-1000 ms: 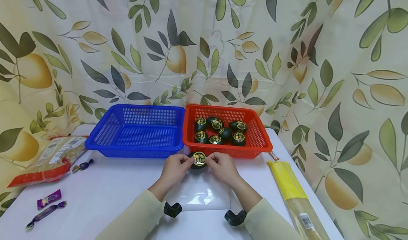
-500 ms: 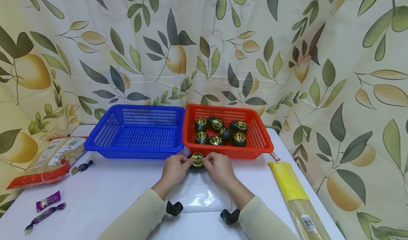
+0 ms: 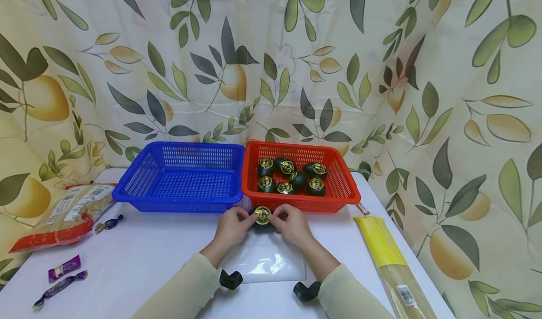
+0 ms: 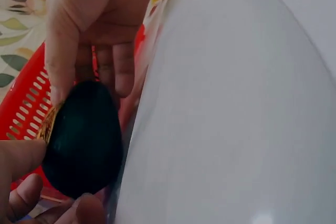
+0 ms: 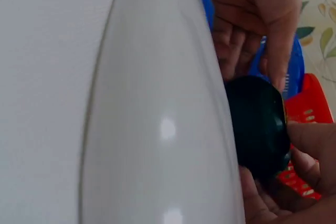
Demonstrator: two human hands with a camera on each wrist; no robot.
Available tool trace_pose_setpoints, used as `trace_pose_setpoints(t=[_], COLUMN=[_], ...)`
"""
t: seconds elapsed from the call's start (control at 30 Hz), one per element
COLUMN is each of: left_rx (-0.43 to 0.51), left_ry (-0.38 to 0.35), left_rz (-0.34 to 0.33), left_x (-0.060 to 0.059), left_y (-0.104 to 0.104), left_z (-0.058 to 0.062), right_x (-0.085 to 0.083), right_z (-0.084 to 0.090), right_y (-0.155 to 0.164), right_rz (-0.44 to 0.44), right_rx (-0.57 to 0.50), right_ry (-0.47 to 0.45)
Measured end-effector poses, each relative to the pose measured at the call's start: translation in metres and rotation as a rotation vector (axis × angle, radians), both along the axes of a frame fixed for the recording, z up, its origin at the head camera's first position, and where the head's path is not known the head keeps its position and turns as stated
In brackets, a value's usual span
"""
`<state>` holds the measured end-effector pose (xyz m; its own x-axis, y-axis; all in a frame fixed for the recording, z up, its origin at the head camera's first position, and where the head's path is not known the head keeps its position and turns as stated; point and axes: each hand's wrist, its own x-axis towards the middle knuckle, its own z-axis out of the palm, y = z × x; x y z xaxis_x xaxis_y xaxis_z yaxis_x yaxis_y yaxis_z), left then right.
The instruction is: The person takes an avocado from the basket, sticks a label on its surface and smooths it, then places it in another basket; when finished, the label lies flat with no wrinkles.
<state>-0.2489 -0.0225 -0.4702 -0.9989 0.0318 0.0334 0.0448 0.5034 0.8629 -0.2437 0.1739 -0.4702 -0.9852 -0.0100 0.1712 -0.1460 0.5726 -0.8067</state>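
Both hands met at the near edge of the white table (image 3: 148,262), just in front of the red basket (image 3: 347,189). Between them they held a dark egg-shaped packet (image 3: 262,216) with a round gold label facing up. The left hand (image 3: 230,226) pinched it from the left side, and the right hand (image 3: 292,225) pinched it from the right, fingertips curled onto the packet from both sides. In the left wrist view the packet (image 4: 81,140) showed as a dark green oval, with the right hand's fingers (image 4: 68,72) reaching down over its top. The right wrist view showed the same packet (image 5: 257,124) gripped at its edge by the right hand, while the left hand's fingers (image 5: 252,40) touched its far side.

A clear plastic sheet (image 3: 267,262) lay on the table just behind the hands, toward the person. The red basket held more packets (image 3: 292,174) of the same kind, clustered toward its left half. A blue basket (image 3: 182,178) stood touching the red one on its left. A long yellow pack (image 3: 387,258) lay to the right, and a red-edged bag (image 3: 63,215) with some wrapped candies (image 3: 63,274) lay to the left.
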Motion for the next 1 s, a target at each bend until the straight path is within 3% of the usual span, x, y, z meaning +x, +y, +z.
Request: trace_pose_setpoints(t=[0.07,0.17,0.33,0.43,0.57,0.8,1.0], left_rx=[0.012,0.027,-0.062,-0.146,-0.179,-0.136,-0.13], left_ry=[0.015,0.064,0.277,0.349,0.333,0.308,0.329], left_rz=[-0.016,-0.06,-0.19,-0.229,-0.253,-0.332,-0.272], left_x=[0.002,0.003,0.002,0.001,-0.004,-0.01,-0.009], left_y=[-0.002,-0.003,0.0,0.001,0.002,-0.004,-0.01], left_z=[-0.003,-0.006,-0.006,-0.005,-0.004,-0.007,-0.01], right_x=[0.001,0.001,0.002,0.004,0.003,-0.001,0.0], right_z=[-0.002,-0.004,-0.004,-0.002,0.0,0.005,0.005], right_y=[0.003,0.007,0.005,0.002,-0.001,0.001,0.001], right_rz=[0.032,0.065,0.103,0.102,0.084,0.118,0.183], right_rx=[-0.063,-0.068,0.126,0.233,0.292,0.306,0.337], right_ry=[-0.01,0.038,0.236,0.301,0.27,0.186,0.215])
